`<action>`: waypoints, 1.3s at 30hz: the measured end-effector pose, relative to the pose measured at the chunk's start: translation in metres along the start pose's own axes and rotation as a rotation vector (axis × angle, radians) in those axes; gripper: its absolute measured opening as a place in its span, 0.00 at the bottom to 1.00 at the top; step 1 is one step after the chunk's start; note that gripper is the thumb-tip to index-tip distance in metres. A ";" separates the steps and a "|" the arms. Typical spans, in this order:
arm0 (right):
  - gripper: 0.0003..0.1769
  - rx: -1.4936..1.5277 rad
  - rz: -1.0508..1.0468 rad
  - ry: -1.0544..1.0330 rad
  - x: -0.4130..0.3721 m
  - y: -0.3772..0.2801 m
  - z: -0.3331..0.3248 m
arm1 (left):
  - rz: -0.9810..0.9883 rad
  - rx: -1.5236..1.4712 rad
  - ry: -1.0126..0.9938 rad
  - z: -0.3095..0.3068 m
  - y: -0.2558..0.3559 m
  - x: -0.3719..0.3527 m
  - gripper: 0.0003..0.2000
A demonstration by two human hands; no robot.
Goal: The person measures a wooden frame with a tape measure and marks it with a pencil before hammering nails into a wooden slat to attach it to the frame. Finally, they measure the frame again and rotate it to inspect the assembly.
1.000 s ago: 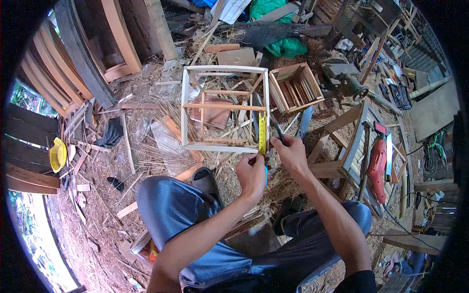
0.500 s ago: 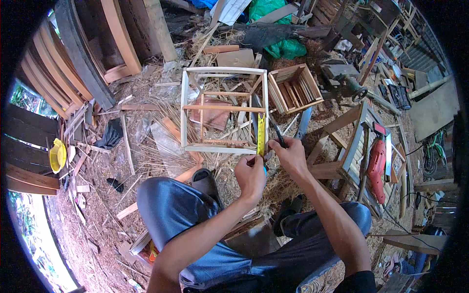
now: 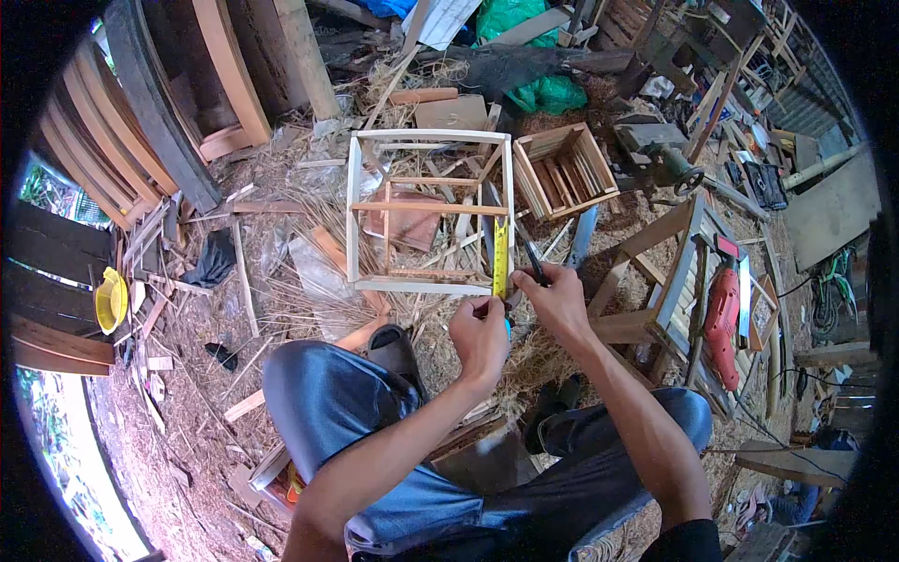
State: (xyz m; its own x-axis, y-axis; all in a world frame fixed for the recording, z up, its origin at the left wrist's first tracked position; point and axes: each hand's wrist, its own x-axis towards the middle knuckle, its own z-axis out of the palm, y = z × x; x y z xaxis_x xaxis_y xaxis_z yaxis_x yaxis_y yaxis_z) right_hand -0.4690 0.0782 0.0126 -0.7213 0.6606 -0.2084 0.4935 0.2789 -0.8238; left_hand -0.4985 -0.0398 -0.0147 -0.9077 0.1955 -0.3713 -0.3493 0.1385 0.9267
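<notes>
A yellow tape measure (image 3: 500, 259) lies extended along the right side of a pale wooden frame (image 3: 353, 211). My left hand (image 3: 479, 339) is closed on the tape's near end, beside the frame's front right corner; the tape's case is mostly hidden by my fingers. A dark pen-like marker (image 3: 535, 258) is gripped in my right hand (image 3: 556, 302), its upper part slanting up and away to the left. The right hand sits close to the same corner, just right of the tape. A wooden crossbar (image 3: 431, 207) spans the frame's middle.
Behind the frame to the right stands a slatted wooden box (image 3: 567, 170). A red power tool (image 3: 722, 328) rests on a slatted wooden stand (image 3: 688, 272) at my right. Wood scraps and shavings cover the ground; a yellow bowl (image 3: 110, 300) is far left. Curved wooden pieces (image 3: 229, 70) lean at upper left.
Almost nothing differs. My right hand and the marker have shifted very slightly; the tape, left hand and frame stay in place.
</notes>
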 end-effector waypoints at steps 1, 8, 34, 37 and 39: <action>0.18 0.010 -0.008 0.002 -0.001 0.000 0.000 | 0.004 0.001 0.005 0.000 0.001 0.000 0.11; 0.18 -0.055 0.001 0.002 0.000 0.000 -0.001 | -0.032 -0.044 0.015 0.000 0.010 -0.004 0.11; 0.15 0.036 -0.027 -0.007 0.009 0.009 0.007 | 0.094 -0.092 0.208 -0.133 -0.015 0.063 0.07; 0.15 0.080 -0.024 -0.039 0.008 0.009 0.008 | 0.030 -0.157 0.190 -0.139 -0.009 0.065 0.08; 0.15 0.060 -0.050 -0.033 0.004 0.003 0.006 | 0.130 -0.003 0.290 -0.144 -0.004 0.066 0.10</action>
State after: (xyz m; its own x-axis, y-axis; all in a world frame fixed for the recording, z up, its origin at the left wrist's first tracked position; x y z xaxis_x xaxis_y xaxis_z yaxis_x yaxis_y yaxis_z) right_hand -0.4739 0.0776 0.0064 -0.7605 0.6231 -0.1829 0.4273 0.2680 -0.8635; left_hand -0.5908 -0.1669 -0.0349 -0.9731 -0.0734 -0.2184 -0.2264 0.1279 0.9656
